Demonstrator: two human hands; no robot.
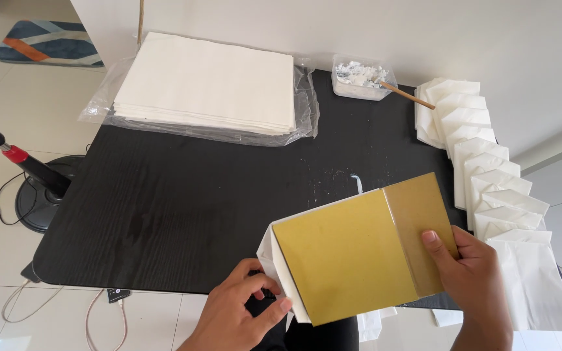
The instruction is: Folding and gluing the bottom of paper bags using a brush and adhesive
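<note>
So, going left to right: way over at 9 o'clock there's a fan stand (34, 185) on the tiled floor, off the black table (183, 208). At about 11 o'clock on the table sits a stack of white paper sheets (206, 81) on a clear plastic wrapper (102, 97). Now the main bit, down at 6 o'clock: the left hand (239, 309) is pinched closed on the lower left corner of a gold folded sheet (346, 260), fingers curled round its white edge. The sheet hangs over the near edge of the table, long axis running roughly from 8 o'clock up to 2 o'clock, with a folded flap on its right side. The right hand (473, 276) sits at 4 o'clock and grips that flap, thumb pressed flat on the gold face. Both hands are on it, so neither is nearer; the sheet lies right between them. Up at 1 o'clock is a small clear tub of white paste (359, 79) with a wooden stick (406, 95) in it, and along 2 to 4 o'clock runs an overlapping row of folded white paper pieces (482, 169).
</note>
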